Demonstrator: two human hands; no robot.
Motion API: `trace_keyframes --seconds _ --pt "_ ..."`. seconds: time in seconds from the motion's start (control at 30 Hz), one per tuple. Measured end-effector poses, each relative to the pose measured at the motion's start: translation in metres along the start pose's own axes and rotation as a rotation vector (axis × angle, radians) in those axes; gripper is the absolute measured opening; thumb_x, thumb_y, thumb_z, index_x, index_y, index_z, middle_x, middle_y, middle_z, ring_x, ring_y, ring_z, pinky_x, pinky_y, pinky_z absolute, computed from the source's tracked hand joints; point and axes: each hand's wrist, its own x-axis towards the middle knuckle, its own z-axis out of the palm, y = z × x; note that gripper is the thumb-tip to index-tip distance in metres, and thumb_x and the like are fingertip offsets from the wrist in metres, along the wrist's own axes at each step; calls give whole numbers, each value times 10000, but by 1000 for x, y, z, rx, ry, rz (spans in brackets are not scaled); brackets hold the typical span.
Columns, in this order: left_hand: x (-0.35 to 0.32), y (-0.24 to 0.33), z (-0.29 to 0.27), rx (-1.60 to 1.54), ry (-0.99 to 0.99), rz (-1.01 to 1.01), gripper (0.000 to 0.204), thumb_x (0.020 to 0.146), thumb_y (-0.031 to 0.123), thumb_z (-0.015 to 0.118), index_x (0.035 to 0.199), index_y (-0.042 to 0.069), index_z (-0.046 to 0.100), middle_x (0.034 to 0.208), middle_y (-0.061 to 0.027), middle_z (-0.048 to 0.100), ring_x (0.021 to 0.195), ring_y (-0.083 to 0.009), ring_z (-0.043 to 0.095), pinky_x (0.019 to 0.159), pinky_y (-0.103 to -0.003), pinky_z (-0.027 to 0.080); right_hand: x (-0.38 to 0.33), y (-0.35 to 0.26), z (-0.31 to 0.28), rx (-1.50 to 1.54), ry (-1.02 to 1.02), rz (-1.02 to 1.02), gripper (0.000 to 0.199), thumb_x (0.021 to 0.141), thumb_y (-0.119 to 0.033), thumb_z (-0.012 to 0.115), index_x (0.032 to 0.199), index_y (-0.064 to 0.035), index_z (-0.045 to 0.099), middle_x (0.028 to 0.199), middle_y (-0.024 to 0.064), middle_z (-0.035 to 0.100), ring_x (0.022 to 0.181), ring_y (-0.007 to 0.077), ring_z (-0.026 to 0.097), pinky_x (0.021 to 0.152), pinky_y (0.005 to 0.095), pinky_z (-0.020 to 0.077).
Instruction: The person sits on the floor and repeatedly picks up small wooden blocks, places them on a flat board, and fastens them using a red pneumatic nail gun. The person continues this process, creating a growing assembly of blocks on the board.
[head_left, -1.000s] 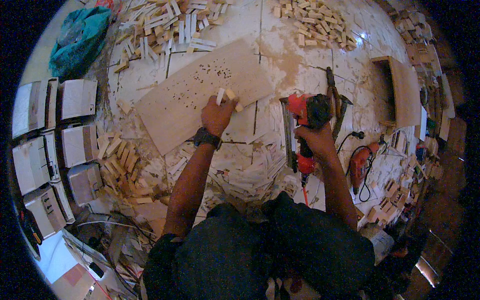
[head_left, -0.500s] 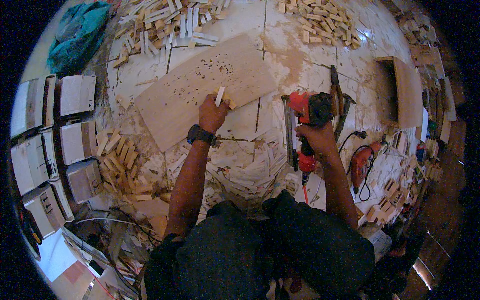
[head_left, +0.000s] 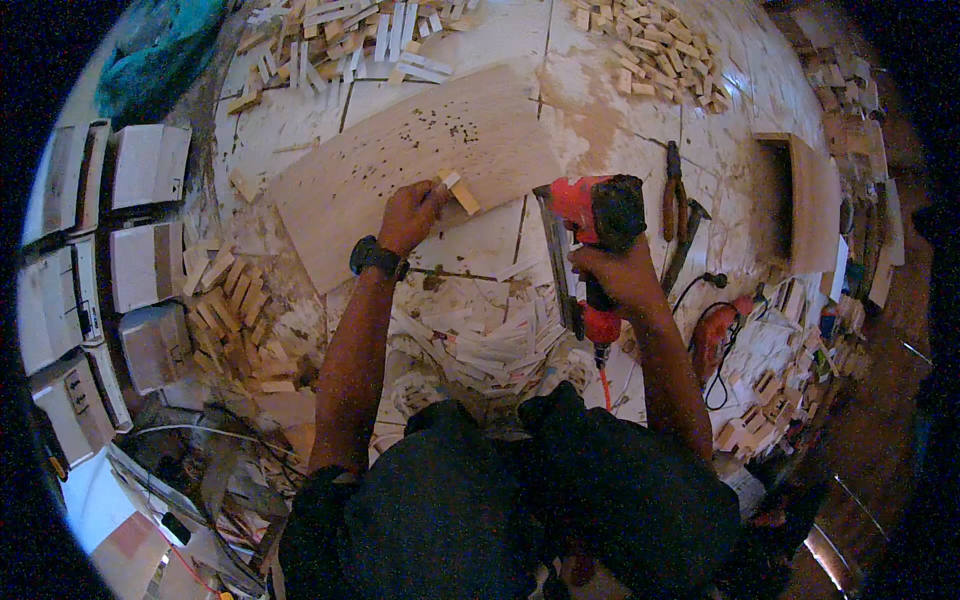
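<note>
Between the fingers of my left hand [head_left: 412, 215] is a small wood block [head_left: 464, 197] with a short white piece at its near end. It is held over the right part of a flat wooden board [head_left: 340, 190], which is strewn with small dark specks. My right hand [head_left: 618, 272] is wrapped round the handle of a red and black nail gun [head_left: 578, 205], a little to the right of the board. Its long magazine slants down on the left side, and a red air hose [head_left: 605, 388] runs from its lower end. A dark watch [head_left: 378, 258] is on my left wrist.
White strips [head_left: 500, 335] lie heaped before my feet. More blocks [head_left: 655, 45] and strips [head_left: 345, 35] pile up at the far side. Pliers [head_left: 675, 185], a hammer [head_left: 688, 245], a corded red power tool [head_left: 712, 335] and a wooden box [head_left: 808, 205] lie right. Drawer-like boxes [head_left: 150, 165] stand left.
My left hand has shifted slightly left, and the block and white piece have turned to a slant. The nail gun in my right hand has moved a little left, toward the board.
</note>
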Motion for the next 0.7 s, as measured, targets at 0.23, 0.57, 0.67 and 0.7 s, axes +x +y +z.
trace_keyframes --seconds 0.23,0.57,0.67,0.7 --pt "0 42 28 332 206 -313 467 743 461 639 813 -1 639 758 -198 654 687 -335 640 644 -421 503 9 -11 17 -87 -37 -101 386 658 5 671 1023 -36 554 774 26 573 630 145 572 560 289 487" --pt "-9 28 25 148 301 -183 326 773 320 646 804 -5 630 715 -173 641 672 -331 626 619 -417 485 8 -5 14 -48 8 19 366 668 -18 673 1020 -32 575 790 30 585 630 134 573 551 286 487" --pt "-10 27 29 87 314 -257 310 772 303 656 796 -4 621 708 -169 639 672 -323 625 623 -412 483 8 -3 12 -12 4 47 362 663 -17 672 1012 -35 574 778 26 581 622 131 570 547 284 487" --pt "-10 26 31 50 316 -303 305 769 296 663 794 -5 617 707 -167 638 671 -320 625 627 -412 483 7 -3 12 -20 -2 62 362 661 -14 670 1009 -36 573 780 25 581 623 132 571 547 283 487"
